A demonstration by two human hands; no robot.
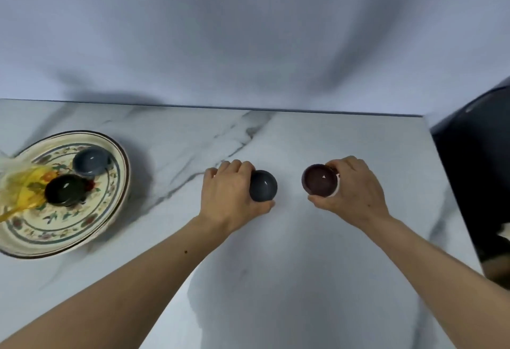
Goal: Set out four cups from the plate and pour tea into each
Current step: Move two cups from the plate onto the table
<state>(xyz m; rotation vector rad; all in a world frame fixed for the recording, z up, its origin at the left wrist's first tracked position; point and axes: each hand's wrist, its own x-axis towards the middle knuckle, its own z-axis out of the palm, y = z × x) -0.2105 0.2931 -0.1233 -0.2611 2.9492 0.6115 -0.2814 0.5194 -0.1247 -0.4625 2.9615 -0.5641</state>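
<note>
We are looking down on a marble-patterned bench [193, 139] with a pale cloth backdrop [248, 31] hanging behind it. The left hand [230, 197] is wrapping its grip around a dark grey cup [263, 186], fingers curled behind it and thumb under the near side. The right hand [356, 191] is closing its grip on a maroon cup [320, 183], fingers over the far rim, thumb at the near edge. Both cups are sitting apart near the middle of the bench; we cannot tell whether either is lifted.

At far left a floral plate [69, 233] is carrying a blue-grey cup [91, 162] and a black cup [64, 190], the two just beside each other. A yellow translucent thing [19, 186], blurred, is overlapping the plate's left side. A dark object [474, 169] is standing off the bench's right edge.
</note>
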